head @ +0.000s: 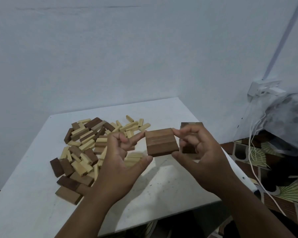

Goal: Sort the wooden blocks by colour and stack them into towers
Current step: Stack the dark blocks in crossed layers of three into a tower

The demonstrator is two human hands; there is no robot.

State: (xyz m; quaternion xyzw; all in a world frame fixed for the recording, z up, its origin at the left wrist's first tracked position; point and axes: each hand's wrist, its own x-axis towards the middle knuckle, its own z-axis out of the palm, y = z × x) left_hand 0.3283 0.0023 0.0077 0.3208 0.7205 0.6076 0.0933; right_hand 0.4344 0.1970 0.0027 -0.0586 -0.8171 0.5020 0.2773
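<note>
So I've got a layer of brown blocks point(161, 142) up off the table point(162, 184), three of them pressed side by side into a flat square. My left hand point(120, 162) pinches it from its left side, index finger on the far corner and thumb on the near corner, other fingers curled in. My right hand point(199, 157) does the same from the other side, index fingertip on the far right corner, thumb at the near right one.

No real containers here, only a whitish mesh bag point(286, 117) off to the right of my right hand, with dark stuff inside that I can't identify through the fabric.

Just behind my right hand sits the brown tower point(190, 134), mostly hidden by my fingers and the layer I'm holding, so I can't count its levels. Only the top edge and a bit of the side show.

To the left of my left hand and beyond it is the loose pile point(86, 148), pale and brown blocks all jumbled. Some pale ones right under my left palm are blurry. My left wrist covers the near edge of the pile.

A wall socket point(265, 89) with a plug and white cables point(253, 162) is past my right hand, and the cables run out of sight lower down.
</note>
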